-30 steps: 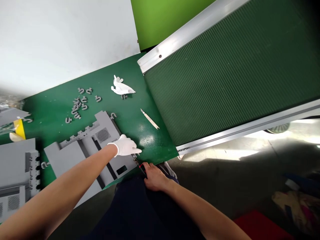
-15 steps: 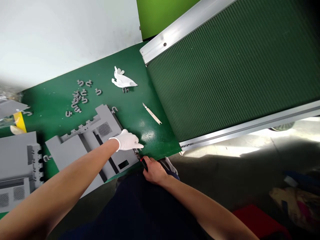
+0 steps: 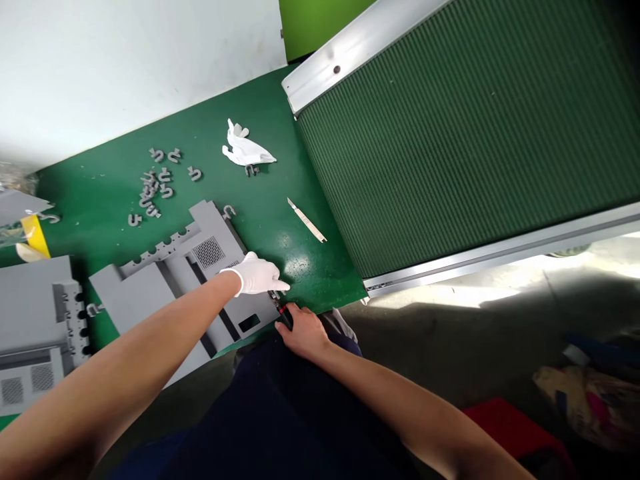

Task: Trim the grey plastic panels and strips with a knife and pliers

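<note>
My left hand, in a white glove, is over the right edge of a grey plastic panel. Its fingertips are pinched together on a small grey piece, mostly hidden by the glove. Just below them, my bare right hand is wrapped round dark-handled pliers with a bit of red near the joint. The jaws point up toward my left fingertips. A grey U-shaped clip lies at the panel's upper right corner, and a pile of similar clips lies farther back.
On the green table are a craft knife and a crumpled white glove with a clip beside it. A second grey panel is at the left. The ribbed green conveyor belt, metal-edged, borders the table on the right.
My right hand and the pliers have shifted slightly left, closer under my left hand. The left hand stays pinched over the panel's edge. The view has tilted a little.
</note>
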Demonstrator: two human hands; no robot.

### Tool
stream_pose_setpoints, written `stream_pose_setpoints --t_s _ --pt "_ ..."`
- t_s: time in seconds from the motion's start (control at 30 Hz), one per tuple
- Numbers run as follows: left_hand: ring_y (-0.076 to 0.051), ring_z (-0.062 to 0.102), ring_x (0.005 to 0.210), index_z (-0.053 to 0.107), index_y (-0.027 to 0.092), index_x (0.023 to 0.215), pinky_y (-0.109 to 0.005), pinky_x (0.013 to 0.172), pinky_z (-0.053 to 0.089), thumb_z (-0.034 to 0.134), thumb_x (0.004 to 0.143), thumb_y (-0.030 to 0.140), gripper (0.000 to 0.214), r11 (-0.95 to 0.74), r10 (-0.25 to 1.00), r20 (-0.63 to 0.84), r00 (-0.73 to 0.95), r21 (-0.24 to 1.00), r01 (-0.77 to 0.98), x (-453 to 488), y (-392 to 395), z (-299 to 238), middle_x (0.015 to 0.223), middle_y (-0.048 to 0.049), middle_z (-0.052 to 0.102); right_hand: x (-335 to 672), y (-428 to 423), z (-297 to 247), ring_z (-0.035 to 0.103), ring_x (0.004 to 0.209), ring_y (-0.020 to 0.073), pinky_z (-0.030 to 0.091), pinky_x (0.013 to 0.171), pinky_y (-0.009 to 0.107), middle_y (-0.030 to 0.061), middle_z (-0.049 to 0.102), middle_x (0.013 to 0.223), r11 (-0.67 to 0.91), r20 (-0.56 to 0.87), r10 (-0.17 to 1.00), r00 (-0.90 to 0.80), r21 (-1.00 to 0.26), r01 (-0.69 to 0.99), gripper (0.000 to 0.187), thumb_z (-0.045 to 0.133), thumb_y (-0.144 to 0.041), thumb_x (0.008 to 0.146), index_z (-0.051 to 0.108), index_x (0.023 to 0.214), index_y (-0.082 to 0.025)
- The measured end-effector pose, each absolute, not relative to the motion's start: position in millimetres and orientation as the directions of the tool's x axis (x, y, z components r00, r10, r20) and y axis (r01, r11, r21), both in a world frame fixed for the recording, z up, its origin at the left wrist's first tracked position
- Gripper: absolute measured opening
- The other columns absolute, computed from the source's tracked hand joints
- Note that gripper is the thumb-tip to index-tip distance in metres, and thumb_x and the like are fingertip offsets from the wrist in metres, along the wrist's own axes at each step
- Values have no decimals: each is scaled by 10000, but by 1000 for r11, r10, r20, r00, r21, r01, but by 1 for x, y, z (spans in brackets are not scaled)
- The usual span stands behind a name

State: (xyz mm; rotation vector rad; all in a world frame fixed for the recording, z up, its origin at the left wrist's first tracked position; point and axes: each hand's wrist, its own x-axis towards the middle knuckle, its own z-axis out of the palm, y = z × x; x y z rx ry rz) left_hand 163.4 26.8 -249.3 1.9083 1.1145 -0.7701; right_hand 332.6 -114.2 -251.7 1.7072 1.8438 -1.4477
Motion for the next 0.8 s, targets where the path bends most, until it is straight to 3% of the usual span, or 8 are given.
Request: stream_pose_setpoints --t_s 0.1,0.33,0.57,0.8 --pt "-260 601 760 655 195 682 -472 927 297 440 919 748 639 -304 439 -800 409 296 905 163 38 -245 753 -86 739 332 -102 -249 677 1045 315 501 908 426 154 682 1119 -185 -740 623 -255 -456 870 453 488 -530 1000 586 1323 -227" --pt "-254 616 753 610 189 681 -461 915 319 385 910 800 690 -257 465 -808 363 269 928 161 66 -240 737 -88 712 340 -61 -246 669 1016 323 500 859 430 158 664 1105 -138 -726 651 -222 -400 906 344 562 -300 943 641 1273 -245" --pt "-260 625 766 605 183 684 -479 920 331 368 903 810 706 -276 472 -795 380 276 921 161 67 -243 735 -99 708 332 -59 -248 672 1015 277 516 900 409 119 655 1141 -166 -718 668 -193 -397 903 405 550 -507 944 658 1256 -272" --pt "-273 639 780 599 178 658 -504 947 325 369 881 833 729 -261 474 -792 385 291 921 157 68 -252 723 -100 698 334 -62 -255 681 998 267 499 877 366 102 696 1101 -74 -677 694 -245 -406 911 335 566 -294 900 640 1223 -246"
